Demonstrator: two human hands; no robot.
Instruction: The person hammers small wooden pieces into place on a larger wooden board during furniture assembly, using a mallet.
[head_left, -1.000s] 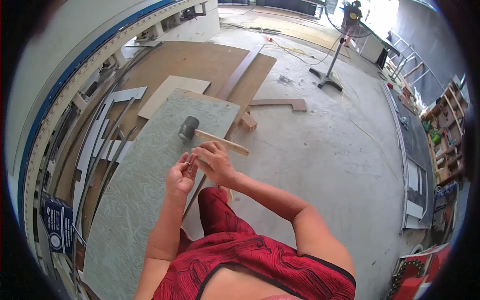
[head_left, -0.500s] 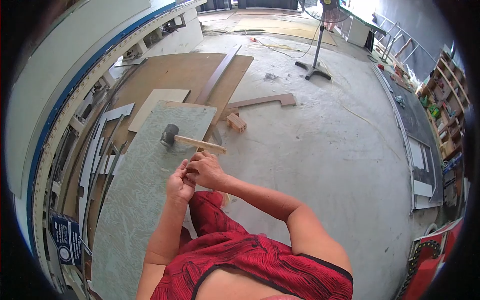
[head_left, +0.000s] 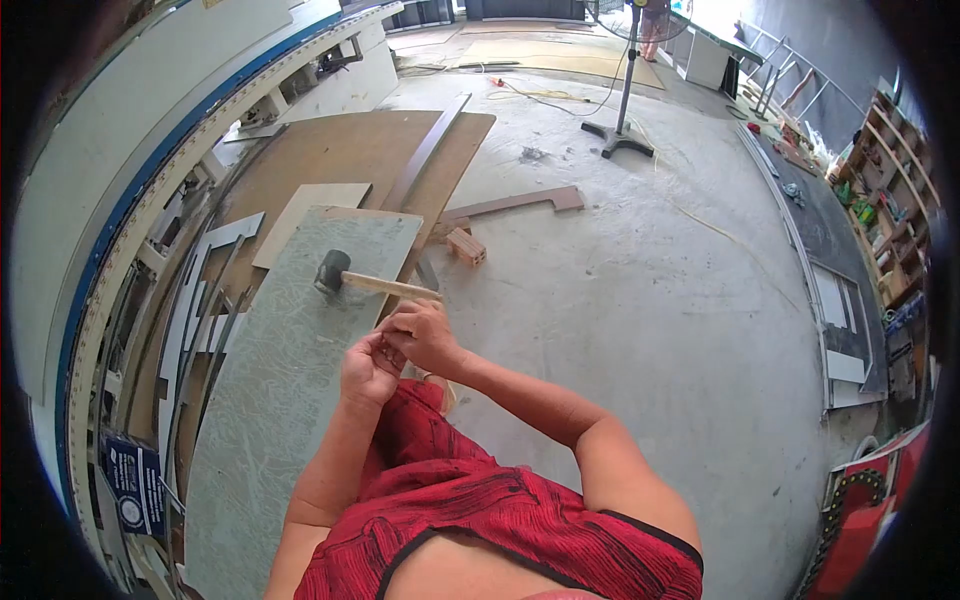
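Observation:
My left hand (head_left: pixel 369 371) and my right hand (head_left: pixel 422 335) meet above the edge of a pale green patterned board (head_left: pixel 270 400). The fingers of both are closed in a pinch, tip to tip. Whatever lies between them is hidden or too small to make out. Just beyond the hands, a mallet (head_left: pixel 388 286) with a black head and a light wooden handle lies on the board. Its handle points right, past the board's edge, and ends close above my right hand.
A large brown panel (head_left: pixel 330 140) lies behind the board, with metal strips beside it. A brick (head_left: pixel 466 246) and a notched brown strip (head_left: pixel 515 204) are on the concrete floor. A fan stand (head_left: pixel 625 120) stands ahead; a person's legs (head_left: pixel 650 38) show farther back. A long machine runs along the left.
Both hands stay together, with the fingertips shifting slightly and the right wrist turning a little. The view has moved slightly. The mallet stays in place on the board.

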